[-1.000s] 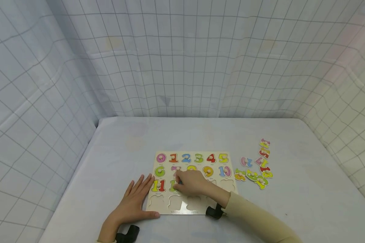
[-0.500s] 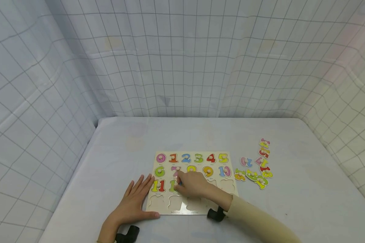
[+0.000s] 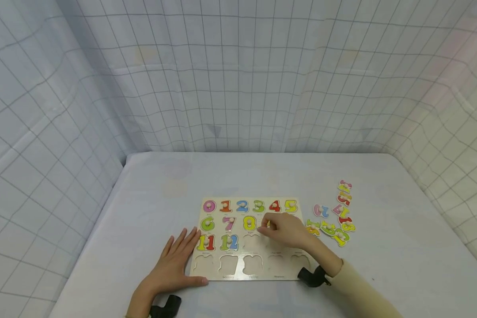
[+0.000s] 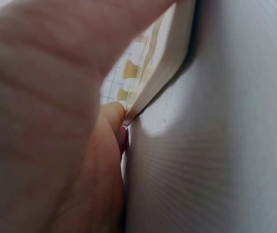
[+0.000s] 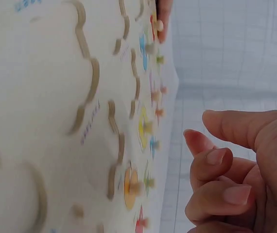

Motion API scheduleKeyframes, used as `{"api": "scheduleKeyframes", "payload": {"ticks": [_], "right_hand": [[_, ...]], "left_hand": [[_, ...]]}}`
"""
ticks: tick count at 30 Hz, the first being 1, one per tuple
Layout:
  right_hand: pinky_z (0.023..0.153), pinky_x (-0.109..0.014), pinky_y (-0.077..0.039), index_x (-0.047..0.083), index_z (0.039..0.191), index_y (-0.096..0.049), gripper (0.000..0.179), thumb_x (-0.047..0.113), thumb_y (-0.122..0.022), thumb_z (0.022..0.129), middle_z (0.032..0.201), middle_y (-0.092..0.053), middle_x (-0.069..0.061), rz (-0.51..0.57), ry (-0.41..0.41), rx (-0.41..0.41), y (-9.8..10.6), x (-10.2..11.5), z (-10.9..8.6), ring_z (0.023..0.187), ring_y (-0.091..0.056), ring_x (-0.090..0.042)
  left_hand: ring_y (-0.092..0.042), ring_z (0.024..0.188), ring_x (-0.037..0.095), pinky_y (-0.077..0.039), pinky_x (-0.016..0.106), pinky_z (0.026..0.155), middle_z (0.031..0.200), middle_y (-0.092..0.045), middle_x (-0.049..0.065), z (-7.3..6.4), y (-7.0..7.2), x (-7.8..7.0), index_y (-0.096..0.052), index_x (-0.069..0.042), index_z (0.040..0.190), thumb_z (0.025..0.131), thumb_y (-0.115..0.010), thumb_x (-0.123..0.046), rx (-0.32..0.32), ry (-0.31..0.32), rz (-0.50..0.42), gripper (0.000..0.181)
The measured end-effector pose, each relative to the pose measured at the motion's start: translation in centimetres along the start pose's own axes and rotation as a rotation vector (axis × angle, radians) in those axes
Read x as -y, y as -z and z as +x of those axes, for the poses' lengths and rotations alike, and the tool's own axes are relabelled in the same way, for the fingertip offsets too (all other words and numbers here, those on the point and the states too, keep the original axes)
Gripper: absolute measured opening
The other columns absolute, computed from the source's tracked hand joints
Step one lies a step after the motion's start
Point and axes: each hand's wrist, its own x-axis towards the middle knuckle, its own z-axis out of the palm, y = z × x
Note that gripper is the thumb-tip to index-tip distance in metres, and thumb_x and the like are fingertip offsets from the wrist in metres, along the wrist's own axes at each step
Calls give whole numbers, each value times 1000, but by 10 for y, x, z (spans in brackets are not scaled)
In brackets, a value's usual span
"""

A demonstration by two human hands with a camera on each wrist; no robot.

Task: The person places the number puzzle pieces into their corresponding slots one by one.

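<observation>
A wooden peg puzzle board [image 3: 240, 270] lies flat on the table, with numbers 0 to 12 in its upper rows. My left hand [image 3: 172, 267] lies with fingers spread at the board's left side; its fingertips touch the edge beside the 11 piece [image 3: 206, 242]. The 12 piece [image 3: 229, 242] sits in its recess. My right hand [image 3: 284, 229] hovers over the board's right half, hiding most of the 9 and 10. In the right wrist view its fingers [image 5: 218, 194] are loosely curled, the thumb apart from them, nothing held. Bare recesses show [image 3: 253, 265] along the bottom row.
Loose number pieces lie right of the board: a 20 [image 3: 321, 211], an 18 [image 3: 346, 224], a green-yellow piece [image 3: 340, 237] and several more in a curved line. A gridded white curtain [image 3: 238, 88] walls the table [image 3: 151, 190] at the back and sides.
My right hand, earlier pinching at the 12 piece, has let go and moved right across the board. The 12 is now uncovered in its recess. My left hand has stayed put.
</observation>
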Motion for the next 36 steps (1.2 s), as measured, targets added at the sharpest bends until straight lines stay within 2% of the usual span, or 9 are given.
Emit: {"api": "scheduleKeyframes", "payload": {"ticks": [4,12,14,18,22,30,36], "right_hand": [[44,-22,-32,22,84,-63,13,34,-64,91,61,-48,10,17,-40,-58,16,-27,-16,50,-43,-8],[46,-28,-34,16,89,-63,18,34,-63,91,64,-49,3,2,-245,-154,49,-77,-50,54,-44,-14],[45,-29,-34,15,91,-63,18,33,-64,91,65,-49,2,-7,-271,-164,59,-87,-62,54,-44,-15],[48,-28,-34,15,94,-62,15,27,-68,88,66,-49,2,8,-259,-94,73,-108,-84,58,-44,-15],[52,-26,-36,14,96,-61,19,25,-72,85,70,-50,3,59,-227,-12,77,-126,-100,63,-45,-13],[50,-24,-35,14,95,-60,18,25,-71,86,68,-48,2,105,-201,-41,70,-142,-108,60,-43,-11],[51,-24,-34,14,87,-58,16,24,-71,86,67,-47,4,45,-216,-31,69,-141,-112,59,-43,-9]], "left_hand": [[-5,143,30,2,53,111,157,-18,6,-1,3,-3,-24,-11,152,60,-69,-74,25,12,-9,120],[-7,143,30,1,50,111,156,-20,6,-3,1,1,-26,-10,151,61,-70,-73,-28,-12,-2,118],[-6,143,29,2,49,111,156,-20,6,-4,1,2,-26,-10,151,61,-70,-74,-35,-12,1,118],[-8,142,30,0,52,111,156,-21,7,-3,0,2,-27,-10,151,61,-69,-74,-51,-28,-4,118],[-7,143,29,0,52,111,156,-21,7,-3,1,3,-27,-11,151,60,-69,-75,-50,-23,-8,119],[-6,143,28,2,49,111,156,-20,6,-2,0,3,-26,-11,151,60,-70,-74,-45,-27,-15,119],[-9,142,31,0,52,111,155,-22,8,-1,-1,1,-28,-10,150,60,-70,-74,-45,-35,-15,118]]}}
